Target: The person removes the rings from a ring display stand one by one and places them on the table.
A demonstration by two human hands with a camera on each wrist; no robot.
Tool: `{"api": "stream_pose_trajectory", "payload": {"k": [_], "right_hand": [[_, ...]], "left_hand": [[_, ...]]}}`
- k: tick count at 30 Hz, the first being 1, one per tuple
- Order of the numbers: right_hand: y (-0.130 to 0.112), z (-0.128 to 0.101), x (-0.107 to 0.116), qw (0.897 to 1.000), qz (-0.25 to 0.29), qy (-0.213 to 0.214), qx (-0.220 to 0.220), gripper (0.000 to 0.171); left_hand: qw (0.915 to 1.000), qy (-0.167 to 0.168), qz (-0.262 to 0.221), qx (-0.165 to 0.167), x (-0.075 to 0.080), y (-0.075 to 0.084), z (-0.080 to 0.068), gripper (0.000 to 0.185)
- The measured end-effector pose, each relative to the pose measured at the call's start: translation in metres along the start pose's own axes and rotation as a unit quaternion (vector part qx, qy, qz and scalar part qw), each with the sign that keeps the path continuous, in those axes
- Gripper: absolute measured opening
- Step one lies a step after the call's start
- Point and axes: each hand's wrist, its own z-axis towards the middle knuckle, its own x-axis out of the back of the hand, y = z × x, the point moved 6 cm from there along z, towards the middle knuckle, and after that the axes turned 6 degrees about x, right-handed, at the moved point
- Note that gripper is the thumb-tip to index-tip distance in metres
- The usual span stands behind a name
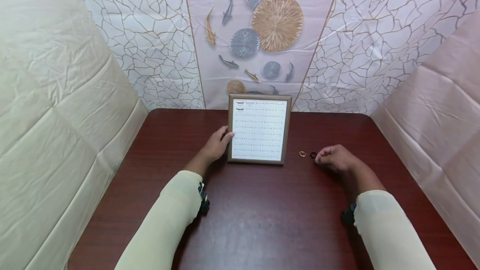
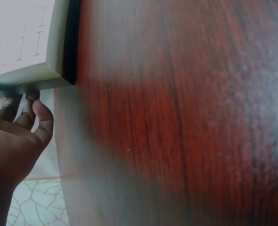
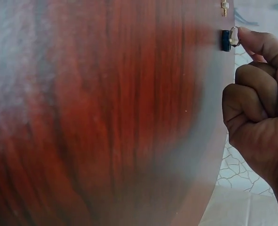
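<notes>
A brown-framed ring display board (image 1: 258, 132) with rows of slits in its white face stands near the back of the table. My left hand (image 1: 217, 144) grips its left edge, thumb on the front and fingers around the side. Two top-left slots hold thin dark items, too small to make out. My right hand (image 1: 337, 158) pinches a shiny metal ring (image 3: 234, 36) between thumb and forefinger, low over the table, with the other fingers curled in. Beside that ring is a black ring (image 3: 226, 41). A gold ring (image 1: 302, 153) lies between the board and the black ring.
The dark red wooden table (image 1: 258, 216) has rounded back corners. Behind it hangs a patterned cloth (image 1: 157, 32) with fish and round shapes. Pale quilted cloth walls (image 1: 56, 95) flank both sides. Small dark devices (image 1: 348, 215) are strapped at the wrists.
</notes>
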Motion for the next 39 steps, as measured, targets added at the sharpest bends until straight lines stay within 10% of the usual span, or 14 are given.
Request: {"api": "stream_pose_trajectory", "payload": {"k": [39], "right_hand": [[-0.009,0.001,0.003,0.999,0.008,0.043,0.014,0.029]], "left_hand": [[0.9997,-0.004,-0.013,-0.020,0.000,0.000,0.002,0.070]]}}
